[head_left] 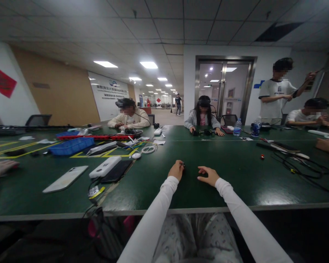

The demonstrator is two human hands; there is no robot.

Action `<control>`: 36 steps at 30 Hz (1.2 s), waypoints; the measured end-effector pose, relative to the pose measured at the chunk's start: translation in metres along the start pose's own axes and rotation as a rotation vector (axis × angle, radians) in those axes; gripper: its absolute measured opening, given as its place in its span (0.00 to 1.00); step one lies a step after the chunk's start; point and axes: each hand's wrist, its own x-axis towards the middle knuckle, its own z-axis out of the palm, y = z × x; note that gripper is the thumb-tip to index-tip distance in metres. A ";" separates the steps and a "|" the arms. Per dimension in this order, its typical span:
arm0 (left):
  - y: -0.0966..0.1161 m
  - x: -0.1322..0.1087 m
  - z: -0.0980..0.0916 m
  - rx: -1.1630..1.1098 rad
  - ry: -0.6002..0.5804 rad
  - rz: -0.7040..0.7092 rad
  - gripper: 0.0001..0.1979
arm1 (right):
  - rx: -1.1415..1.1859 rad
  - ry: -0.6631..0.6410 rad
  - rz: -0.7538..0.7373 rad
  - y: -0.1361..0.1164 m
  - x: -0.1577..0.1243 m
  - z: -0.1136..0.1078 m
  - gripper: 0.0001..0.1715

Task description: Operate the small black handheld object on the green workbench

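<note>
Both my arms, in white sleeves, reach out over the dark green table [235, 175]. My left hand [176, 170] rests on the table with its fingers curled shut around a small dark thing that I cannot make out. My right hand [208, 175] lies a short way to its right, fingers loosely curved and apart, with nothing in it. A narrow strip of bare table separates the two hands.
To my left lie a white phone [65, 178], a white power bank [105, 166], a dark phone [116, 171] and a blue tray [71, 145]. Black cables [298, 168] run at right. Other people sit across the table; another person's hand [0, 168] shows at far left.
</note>
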 end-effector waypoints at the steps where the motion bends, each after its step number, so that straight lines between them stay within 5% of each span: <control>1: -0.013 0.002 -0.012 0.043 0.032 -0.048 0.11 | 0.003 -0.001 -0.002 0.001 0.000 0.000 0.32; 7: -0.087 -0.001 -0.087 0.382 0.266 -0.391 0.12 | 0.010 -0.010 0.008 0.002 -0.001 0.000 0.31; 11: -0.106 -0.009 -0.113 0.413 0.357 -0.514 0.13 | 0.011 -0.022 0.009 0.003 -0.002 0.000 0.30; 19: -0.104 -0.016 -0.120 0.385 0.501 -0.567 0.13 | -0.001 -0.038 0.018 0.006 -0.001 0.002 0.30; 36: -0.114 -0.013 -0.116 0.450 0.377 -0.507 0.11 | 0.003 -0.028 0.003 0.007 -0.001 0.002 0.28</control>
